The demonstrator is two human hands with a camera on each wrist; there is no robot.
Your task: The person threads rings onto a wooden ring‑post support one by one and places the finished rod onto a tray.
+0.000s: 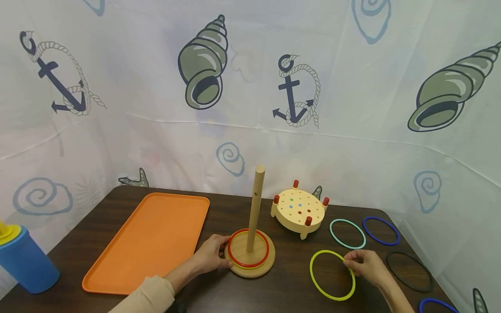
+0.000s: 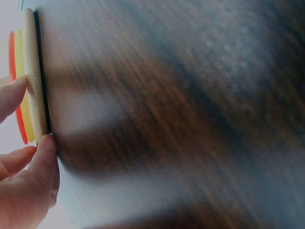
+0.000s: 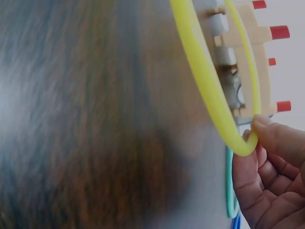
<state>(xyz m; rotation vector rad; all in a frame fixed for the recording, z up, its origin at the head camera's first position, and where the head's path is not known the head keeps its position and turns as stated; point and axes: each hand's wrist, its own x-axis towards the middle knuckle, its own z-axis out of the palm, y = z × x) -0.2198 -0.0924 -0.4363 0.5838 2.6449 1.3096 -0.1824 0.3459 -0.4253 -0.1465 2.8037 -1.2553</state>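
In the head view a wooden ring-toss stand (image 1: 256, 204) stands upright on its round base near the middle of the table. Around the post, a red ring (image 2: 12, 57) lies on top of a yellow ring (image 2: 20, 62), both on the base. My left hand (image 1: 209, 256) grips the left edge of the base (image 1: 252, 274) between thumb and fingers. To the right, my right hand (image 1: 369, 266) pinches another yellow ring (image 1: 340, 298) by its right side. The right wrist view shows this ring (image 3: 202, 71) raised off the tabletop.
An orange tray (image 1: 156, 239) lies left of the stand, with a blue bottle (image 1: 29, 265) beyond it. Behind stands a cream pegged disc (image 1: 299, 208). On the right lie an aqua ring (image 1: 331, 228), a blue ring (image 1: 398, 237), a black ring (image 1: 428, 274) and another blue ring (image 1: 434, 300).
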